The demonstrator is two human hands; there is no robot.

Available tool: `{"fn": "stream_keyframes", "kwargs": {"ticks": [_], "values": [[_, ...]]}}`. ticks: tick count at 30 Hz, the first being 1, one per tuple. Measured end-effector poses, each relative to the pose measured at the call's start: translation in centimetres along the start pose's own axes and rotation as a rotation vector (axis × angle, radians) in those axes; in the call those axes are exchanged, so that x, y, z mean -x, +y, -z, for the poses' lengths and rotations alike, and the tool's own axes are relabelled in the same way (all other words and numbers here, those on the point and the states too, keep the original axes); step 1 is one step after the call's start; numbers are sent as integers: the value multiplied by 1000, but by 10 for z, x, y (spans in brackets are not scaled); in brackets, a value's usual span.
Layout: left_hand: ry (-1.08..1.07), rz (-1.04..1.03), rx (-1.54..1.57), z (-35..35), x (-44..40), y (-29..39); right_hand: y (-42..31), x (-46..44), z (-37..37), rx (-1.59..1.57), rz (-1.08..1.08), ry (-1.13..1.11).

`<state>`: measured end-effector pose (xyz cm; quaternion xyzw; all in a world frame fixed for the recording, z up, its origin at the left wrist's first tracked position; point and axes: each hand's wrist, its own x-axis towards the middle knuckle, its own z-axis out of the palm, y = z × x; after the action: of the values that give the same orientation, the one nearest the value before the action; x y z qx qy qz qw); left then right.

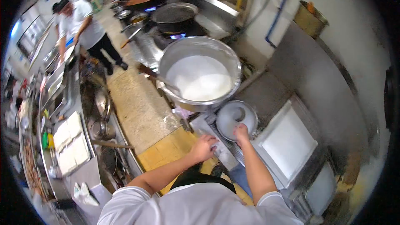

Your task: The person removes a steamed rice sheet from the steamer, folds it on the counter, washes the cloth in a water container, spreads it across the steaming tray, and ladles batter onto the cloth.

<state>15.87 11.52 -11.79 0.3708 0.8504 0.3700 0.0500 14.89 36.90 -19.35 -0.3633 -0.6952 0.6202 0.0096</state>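
A shallow, round metal bowl (223, 131) sits just below the big pot, its inside smooth and greyish white with a darker, crescent-shaped patch near the middle. The right hand (241, 135) is at the bowl's near rim, fingers bent narrow; I cannot tell whether they grip the rim or something over it. The left hand (203, 148) is just left of the bowl, fingers half curled; whether they hold anything I cannot tell.

The pot (204, 48) is deep, shiny metal, part-filled with smooth white liquid (204, 85). A paddle (148, 72) with a dark handle leans over its left rim. Right of the bowl lies a rectangular tray (268, 166) with a flat white surface and straight edges.

The bowl is hemmed in by the pot above and the tray at right. The widest open room is the tan floor (135, 104) at left, where a co-worker (91, 27) stands farther up, well apart from both hands.
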Motion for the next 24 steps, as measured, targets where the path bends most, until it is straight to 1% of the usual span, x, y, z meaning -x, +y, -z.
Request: {"fn": "stream_keyframes", "kwargs": {"ticks": [1,4,7,11,14,17,20,23,24], "values": [[12,7,21,3,11,-1,5,-10,-6,84,16,41],[62,49,25,15,38,4,23,-26,-11,497,247,120],[80,147,18,23,61,15,14,-13,-9,817,183,77],[201,216,-7,22,83,26,-27,35,-2,1073,109,-115],[275,280,-16,20,99,39,-28,53,2,1331,308,-178],[329,378,-2,23,115,56,-26,84,11,1314,648,-30],[354,452,7,24,133,64,-49,106,6,1233,486,-188],[405,494,-1,28,152,64,-40,109,-12,1089,684,-434],[409,527,0,32,159,63,-41,118,-21,986,840,-367]]}}
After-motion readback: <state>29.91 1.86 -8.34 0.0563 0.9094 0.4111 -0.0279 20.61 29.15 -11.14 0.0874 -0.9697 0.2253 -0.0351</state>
